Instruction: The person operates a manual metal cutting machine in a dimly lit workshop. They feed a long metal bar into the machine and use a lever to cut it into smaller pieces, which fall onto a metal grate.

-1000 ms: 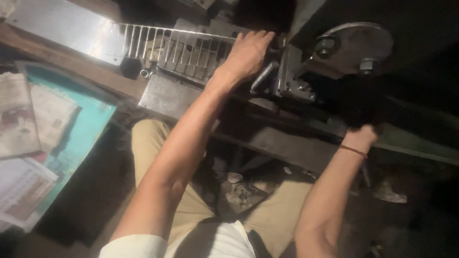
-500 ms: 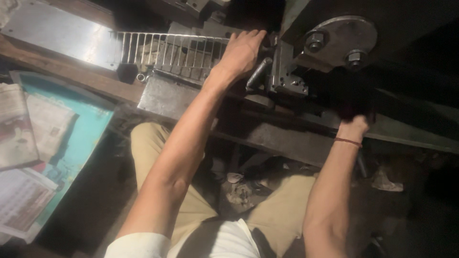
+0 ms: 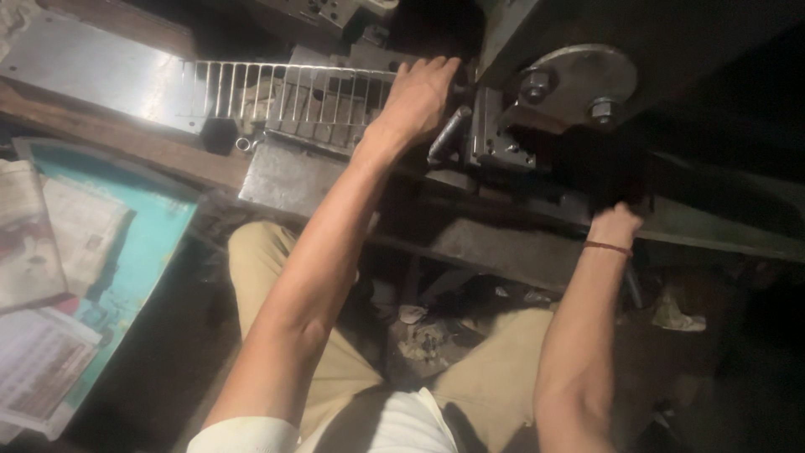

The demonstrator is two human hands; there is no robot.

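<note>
My left hand (image 3: 419,96) rests on a long metal strip (image 3: 277,96) cut into a comb of narrow slots, pressing its right end against the dark press machine (image 3: 520,143). A short steel rod (image 3: 447,134) leans just below that hand. My right hand (image 3: 616,222) reaches up under the machine's round metal disc (image 3: 579,80) with two bolts; its fingers are lost in shadow, so what it touches is hidden. A red thread circles that wrist.
A teal tray (image 3: 147,243) with stacked papers (image 3: 42,252) lies at the left. A grey steel plate (image 3: 289,180) sits under the strip on a wooden bench edge (image 3: 109,143). Scrap bits litter the floor (image 3: 428,335) between my knees.
The view has shifted slightly; my left hand stays on the slotted strip and my right hand has moved a little higher under the disc.
</note>
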